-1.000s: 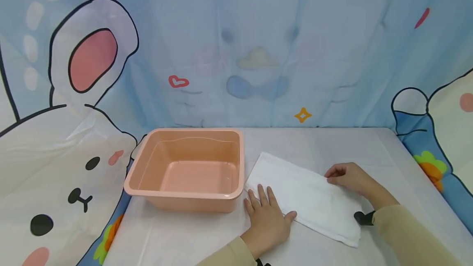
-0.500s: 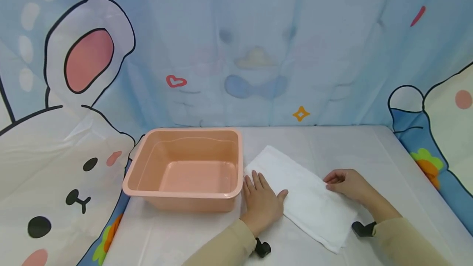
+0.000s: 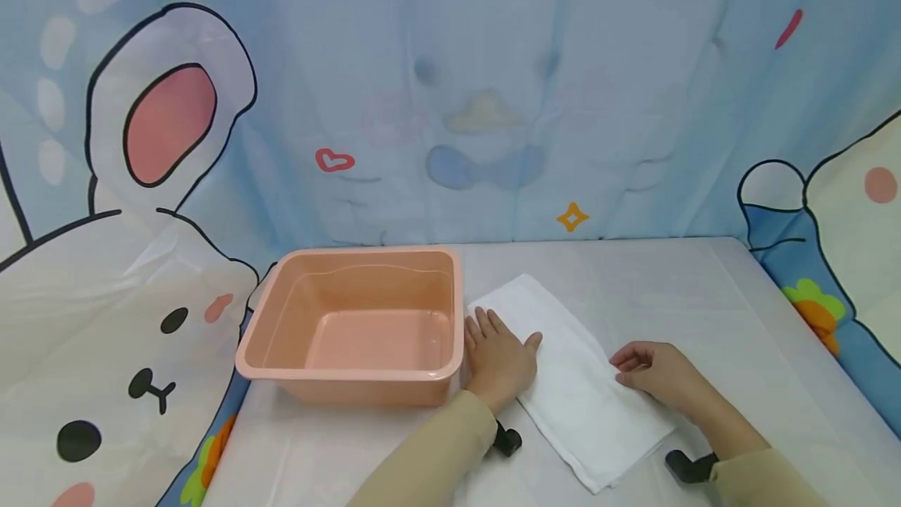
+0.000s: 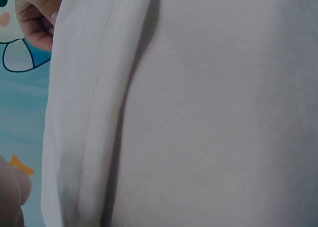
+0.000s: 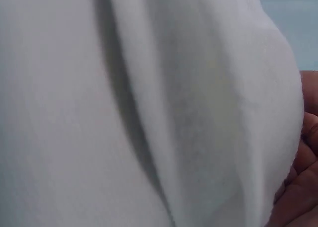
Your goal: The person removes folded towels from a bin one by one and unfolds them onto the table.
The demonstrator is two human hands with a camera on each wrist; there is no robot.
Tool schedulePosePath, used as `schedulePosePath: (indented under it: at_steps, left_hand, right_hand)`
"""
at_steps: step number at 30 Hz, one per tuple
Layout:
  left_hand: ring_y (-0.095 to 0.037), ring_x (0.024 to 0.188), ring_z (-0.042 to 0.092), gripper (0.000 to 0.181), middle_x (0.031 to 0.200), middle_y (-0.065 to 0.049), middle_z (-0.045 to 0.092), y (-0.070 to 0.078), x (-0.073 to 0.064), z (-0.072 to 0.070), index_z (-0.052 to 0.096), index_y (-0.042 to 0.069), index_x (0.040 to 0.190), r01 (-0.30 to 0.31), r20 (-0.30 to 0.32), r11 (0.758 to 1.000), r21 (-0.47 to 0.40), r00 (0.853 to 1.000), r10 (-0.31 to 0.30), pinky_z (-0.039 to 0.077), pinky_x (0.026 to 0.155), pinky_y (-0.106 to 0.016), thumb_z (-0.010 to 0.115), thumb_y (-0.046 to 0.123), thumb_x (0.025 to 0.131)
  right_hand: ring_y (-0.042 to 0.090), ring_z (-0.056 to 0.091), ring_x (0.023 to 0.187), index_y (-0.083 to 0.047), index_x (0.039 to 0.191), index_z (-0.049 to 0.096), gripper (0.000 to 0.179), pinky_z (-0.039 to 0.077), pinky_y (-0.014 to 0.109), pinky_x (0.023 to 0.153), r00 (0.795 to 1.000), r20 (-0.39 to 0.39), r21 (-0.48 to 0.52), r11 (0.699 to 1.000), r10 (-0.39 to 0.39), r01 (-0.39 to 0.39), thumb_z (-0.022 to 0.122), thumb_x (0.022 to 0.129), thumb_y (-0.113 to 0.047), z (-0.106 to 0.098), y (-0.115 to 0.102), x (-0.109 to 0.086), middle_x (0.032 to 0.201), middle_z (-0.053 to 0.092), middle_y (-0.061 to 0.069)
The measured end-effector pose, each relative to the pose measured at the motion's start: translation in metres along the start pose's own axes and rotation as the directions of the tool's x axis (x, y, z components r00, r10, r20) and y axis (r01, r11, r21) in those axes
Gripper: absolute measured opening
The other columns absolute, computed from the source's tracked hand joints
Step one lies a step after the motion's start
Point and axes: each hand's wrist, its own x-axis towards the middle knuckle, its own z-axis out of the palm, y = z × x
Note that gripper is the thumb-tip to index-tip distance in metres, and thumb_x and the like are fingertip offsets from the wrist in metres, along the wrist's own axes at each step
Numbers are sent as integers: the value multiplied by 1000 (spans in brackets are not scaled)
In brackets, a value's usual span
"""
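Note:
A folded white towel (image 3: 573, 393) lies slantwise on the white-covered table. My left hand (image 3: 503, 358) rests on its left edge with straight fingers and the thumb spread, just right of the basin. At the opposite edge is my right hand (image 3: 658, 374), loosely curled, its thumb and fingertips right at the towel's side. In the left wrist view the towel (image 4: 89, 98) shows a long fold, and the curled right hand (image 4: 39, 21) appears beyond it. In the right wrist view the towel (image 5: 208, 113) partly hides the right hand's fingers (image 5: 303, 187).
A peach plastic basin (image 3: 352, 374) stands left of the towel, close to the left hand. Behind the table (image 3: 669, 288) hangs a blue cartoon-printed curtain (image 3: 633, 100). A black wrist device (image 3: 690, 466) shows below the right sleeve.
The towel has turned clockwise in the head view, its right end swinging toward the person. My left hand has slid away from the person along its edge, and the right hand has come closer.

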Motion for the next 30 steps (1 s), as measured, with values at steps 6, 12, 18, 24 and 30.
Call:
schedulePosePath:
  at_steps: [6, 12, 18, 24, 30]
  left_hand:
    - [-42, 168, 14, 101, 180, -20, 18, 1, 11, 2, 23, 1, 170, 0, -22, 1000, -11, 1000, 0, 13, 137, -52, 32, 77, 105]
    - [-41, 169, 13, 99, 180, -19, 16, 0, 23, 0, 23, 3, 171, -43, -29, 999, -3, 999, 43, 11, 137, -52, 31, 77, 106]
    - [-41, 169, 12, 99, 181, -19, 15, -1, 31, 0, 20, 4, 172, -91, -28, 996, -5, 995, 91, 11, 137, -53, 32, 77, 105]
    - [-40, 169, 12, 100, 181, -18, 15, -4, 35, 1, 21, 8, 173, -137, -32, 991, -9, 990, 137, 12, 137, -54, 36, 79, 103]
    - [-40, 170, 7, 101, 182, -16, 10, -6, 36, 5, 18, 12, 174, -156, -12, 987, -33, 988, 155, 9, 137, -54, 36, 81, 102]
  right_hand:
    - [19, 66, 97, -8, 119, 75, 31, 53, 34, 80, 1000, -5, 35, 999, 8, -8, 84, 93, -21, 16, -7, -12, 105, 74, 4]
    - [18, 68, 92, -6, 116, 75, 28, 56, 34, 77, 998, -46, 66, 997, 43, -40, 85, 91, -16, 32, -17, -22, 102, 75, 4]
    - [19, 69, 93, -2, 116, 74, 30, 57, 33, 76, 996, -59, 98, 993, 72, -66, 84, 91, -12, 38, -28, -31, 104, 74, 8]
    - [19, 69, 92, -2, 115, 74, 29, 58, 34, 76, 994, -72, 114, 991, 82, -74, 85, 90, -12, 48, -38, -37, 103, 75, 8]
    - [18, 69, 91, -5, 115, 75, 27, 55, 32, 77, 994, -85, 90, 994, 69, -62, 84, 90, -13, 48, -33, -39, 102, 75, 6]
